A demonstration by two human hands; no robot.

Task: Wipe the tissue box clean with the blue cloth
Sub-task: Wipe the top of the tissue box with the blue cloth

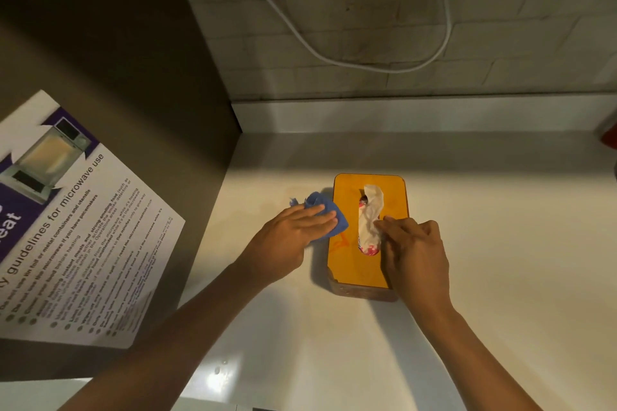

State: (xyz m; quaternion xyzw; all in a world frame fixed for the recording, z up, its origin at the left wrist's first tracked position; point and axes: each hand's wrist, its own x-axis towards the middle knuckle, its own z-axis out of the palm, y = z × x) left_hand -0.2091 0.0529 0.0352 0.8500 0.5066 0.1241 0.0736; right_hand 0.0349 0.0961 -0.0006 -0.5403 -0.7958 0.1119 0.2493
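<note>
The tissue box (347, 260) has an orange lid and wooden sides and lies on the white counter (500, 243). A white tissue (370, 210) sticks out of its slot. The blue cloth (329, 213) is bunched at the box's left edge, partly on the lid. My left hand (290, 237) lies flat on the cloth, pressing it against the box. My right hand (414, 250) rests on the box's right side, fingers curled over the lid near the tissue.
A dark panel with a microwave guidelines poster (66, 227) stands on the left. A tiled wall with a hanging white cable (367, 63) runs behind the counter. A red object (609, 137) shows at the right edge.
</note>
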